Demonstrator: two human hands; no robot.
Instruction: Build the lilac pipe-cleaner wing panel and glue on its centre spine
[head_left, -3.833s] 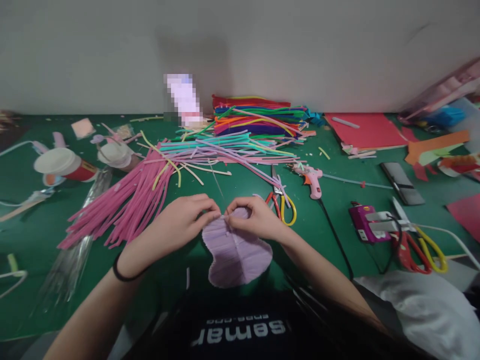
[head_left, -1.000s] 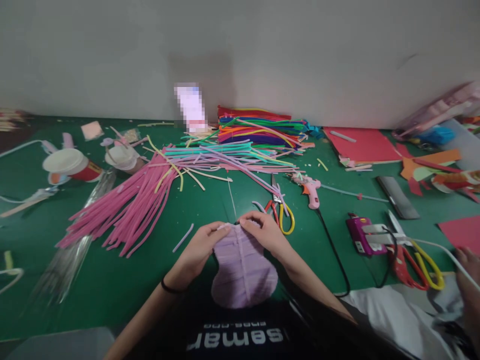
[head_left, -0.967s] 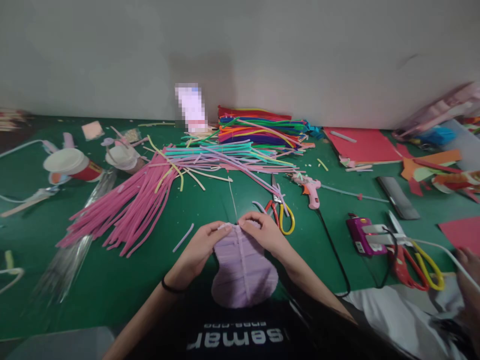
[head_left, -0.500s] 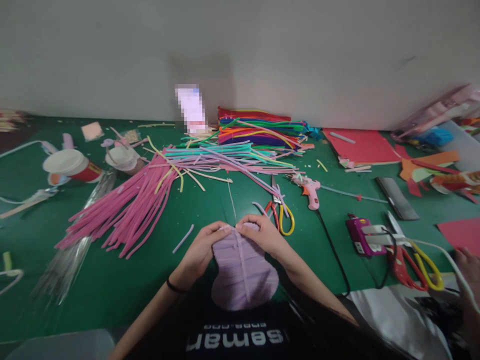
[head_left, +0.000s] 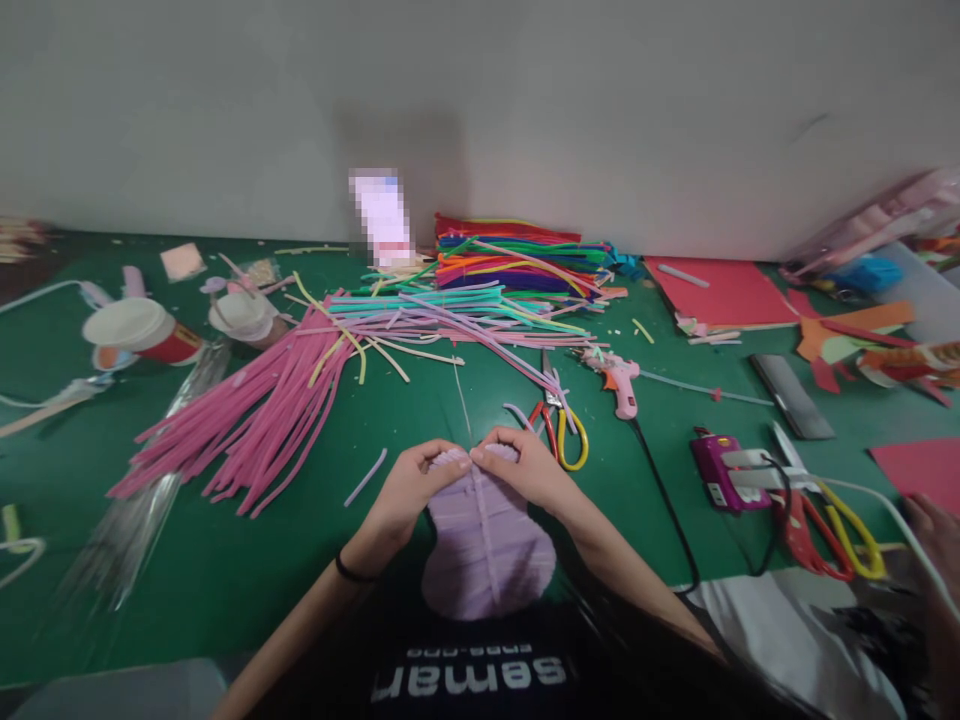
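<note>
Left hand (head_left: pixel 409 492) and right hand (head_left: pixel 526 468) are pinching the far end of a lilac panel (head_left: pixel 480 545) at the tabletop (head_left: pixel 262 575)'s near edge; scissors (head_left: pixel 553 398) are lying beyond the right hand, pink stems (head_left: pixel 259 415) fanning toward the left edge.

Beyond and left of the left hand (head_left: pixel 401 495), a red-and-white cup (head_left: pixel 172 342) sits near clear plastic strips (head_left: pixel 154 510). Just past the right hand (head_left: pixel 525 470) lie scissors (head_left: pixel 553 430); farther right are a pink glue gun (head_left: pixel 624 388) and a purple box (head_left: pixel 716 468).
</note>
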